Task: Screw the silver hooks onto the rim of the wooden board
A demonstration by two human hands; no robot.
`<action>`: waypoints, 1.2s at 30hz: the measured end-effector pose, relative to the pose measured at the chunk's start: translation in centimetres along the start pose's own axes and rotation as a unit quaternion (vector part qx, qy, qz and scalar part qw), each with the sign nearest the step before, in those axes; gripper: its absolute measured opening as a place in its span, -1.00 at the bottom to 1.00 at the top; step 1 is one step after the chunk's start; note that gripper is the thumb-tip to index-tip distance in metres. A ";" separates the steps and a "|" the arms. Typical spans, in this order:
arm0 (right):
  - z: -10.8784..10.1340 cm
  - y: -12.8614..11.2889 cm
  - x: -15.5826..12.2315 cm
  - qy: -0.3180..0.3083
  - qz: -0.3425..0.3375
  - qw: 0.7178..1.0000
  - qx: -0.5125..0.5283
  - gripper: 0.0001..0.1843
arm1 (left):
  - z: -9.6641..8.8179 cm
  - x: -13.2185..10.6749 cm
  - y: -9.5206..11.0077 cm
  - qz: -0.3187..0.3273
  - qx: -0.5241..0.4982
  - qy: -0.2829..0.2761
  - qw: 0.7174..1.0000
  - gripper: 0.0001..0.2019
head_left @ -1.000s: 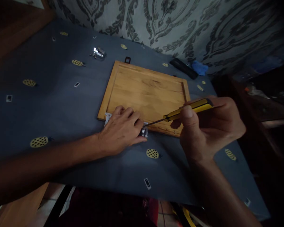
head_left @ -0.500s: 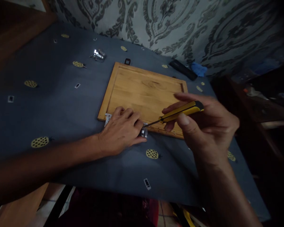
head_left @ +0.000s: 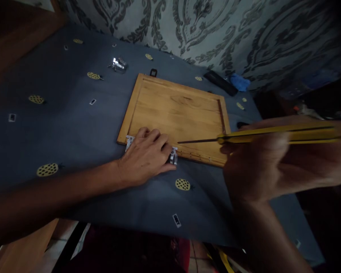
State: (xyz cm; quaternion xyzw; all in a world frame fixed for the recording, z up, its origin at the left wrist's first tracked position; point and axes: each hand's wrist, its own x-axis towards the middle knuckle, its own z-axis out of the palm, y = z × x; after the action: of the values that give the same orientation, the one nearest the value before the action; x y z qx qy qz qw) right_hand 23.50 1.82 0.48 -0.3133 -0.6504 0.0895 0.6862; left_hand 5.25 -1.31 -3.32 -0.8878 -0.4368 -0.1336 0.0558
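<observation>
A wooden panel (head_left: 176,110) with a raised frame lies flat on a blue cloth. My left hand (head_left: 144,156) rests closed over a metal hinge (head_left: 173,155) at the panel's near edge, pressing it down; a second metal end (head_left: 129,141) shows left of the fingers. My right hand (head_left: 272,167), blurred by motion, grips a yellow and black screwdriver (head_left: 261,135). Its thin shaft points left and its tip hovers above the panel, clear of the hinge.
The blue cloth (head_left: 59,125) with yellow spots covers the table. A shiny metal part (head_left: 118,63) lies at the back left. A small black clip (head_left: 153,72) sits at the panel's far edge. A black bar (head_left: 220,82) and blue rag (head_left: 240,82) lie by the patterned wall.
My right hand has pulled the screwdriver right and up, away from the hinge where its tip rested. The left hand has stayed on the hinge.
</observation>
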 end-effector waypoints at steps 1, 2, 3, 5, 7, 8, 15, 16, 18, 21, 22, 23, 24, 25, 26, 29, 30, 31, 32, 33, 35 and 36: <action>0.0 -0.1 0.2 0.017 0.017 1.000 -0.007 -0.76 | 0.0 0.0 0.0 0.000 0.000 -0.001 1.000 -0.51; 0.0 -0.2 0.3 0.022 0.028 0.999 -0.011 -0.74 | 0.0 0.0 0.0 -0.001 -0.001 -0.004 1.000 -0.51; 0.0 -0.2 0.4 0.014 0.039 0.999 -0.011 -0.73 | 0.0 0.0 0.0 -0.001 -0.002 -0.006 1.000 -0.51; -0.1 0.0 0.3 -0.019 0.042 0.999 0.000 -0.75 | -0.1 0.1 0.0 -0.001 -0.004 -0.010 1.000 -0.51; -0.1 0.2 0.1 -0.046 0.045 0.998 0.009 -0.78 | -0.1 0.1 -0.1 0.000 -0.007 -0.012 1.000 -0.51; -0.1 0.3 0.0 -0.056 0.049 0.997 0.011 -0.79 | -0.2 0.1 -0.1 0.000 -0.009 -0.013 1.000 -0.52; -0.1 0.6 -0.3 -0.096 0.048 0.994 0.006 -0.79 | -0.1 0.1 0.0 -0.003 -0.006 -0.007 1.000 -0.52; -0.1 0.7 -0.4 -0.099 0.049 0.994 0.006 -0.79 | -0.1 0.1 0.0 -0.003 -0.005 -0.008 1.000 -0.52; 0.0 0.7 -0.4 -0.108 0.050 0.993 0.018 -0.81 | -0.2 0.1 0.0 -0.003 -0.003 -0.009 1.000 -0.52; 0.1 0.6 -0.5 -0.118 0.055 0.991 0.039 -0.82 | -0.2 0.1 0.0 -0.003 -0.004 -0.010 1.000 -0.52; 0.1 0.6 -0.4 -0.120 0.061 0.990 0.044 -0.82 | -0.2 0.1 0.0 -0.003 -0.005 -0.010 1.000 -0.53; 0.0 0.6 -0.4 -0.123 0.069 0.989 0.047 -0.82 | -0.2 0.1 0.0 -0.003 -0.006 -0.011 1.000 -0.54; -0.1 0.5 -0.3 -0.128 0.080 0.988 0.046 -0.84 | -0.2 0.1 0.0 -0.003 -0.008 -0.012 1.000 -0.54; -0.3 0.5 -0.2 -0.137 0.092 0.985 0.045 -0.86 | -0.2 0.1 0.0 -0.003 -0.010 -0.011 1.000 -0.54; -0.5 0.5 0.0 -0.153 0.105 0.982 0.047 -0.87 | -0.2 0.1 0.0 -0.002 -0.011 -0.010 1.000 -0.55; -1.2 0.6 0.6 -0.229 0.150 0.960 0.064 -0.84 | 0.0 0.0 0.0 -0.002 -0.010 -0.003 1.000 -0.54; -1.4 0.6 0.8 -0.253 0.161 0.951 0.076 -0.83 | 0.0 0.0 0.0 -0.003 -0.009 -0.001 1.000 -0.53; -1.6 0.5 1.0 -0.271 0.169 0.944 0.086 -0.83 | 0.0 0.0 0.0 -0.003 -0.007 0.002 1.000 -0.53; -1.7 0.5 1.1 -0.282 0.173 0.939 0.092 -0.83 | 0.0 0.0 0.0 -0.004 -0.006 0.003 1.000 -0.53; -1.7 0.5 1.2 -0.288 0.174 0.937 0.095 -0.83 | 0.0 0.0 0.0 -0.005 -0.006 0.003 1.000 -0.53; -1.6 0.4 1.2 -0.282 0.168 0.940 0.095 -0.84 | 0.0 0.0 0.0 -0.005 -0.006 0.001 1.000 -0.53; -1.5 0.5 1.0 -0.271 0.162 0.945 0.090 -0.85 | -0.1 0.0 0.0 -0.005 -0.006 0.000 1.000 -0.53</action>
State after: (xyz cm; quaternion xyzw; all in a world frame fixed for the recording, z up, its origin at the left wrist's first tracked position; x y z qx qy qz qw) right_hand 25.19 2.25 1.16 -0.3155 -0.7412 0.3390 0.4859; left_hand 5.29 -1.30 -3.24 -0.8860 -0.4404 -0.1367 0.0496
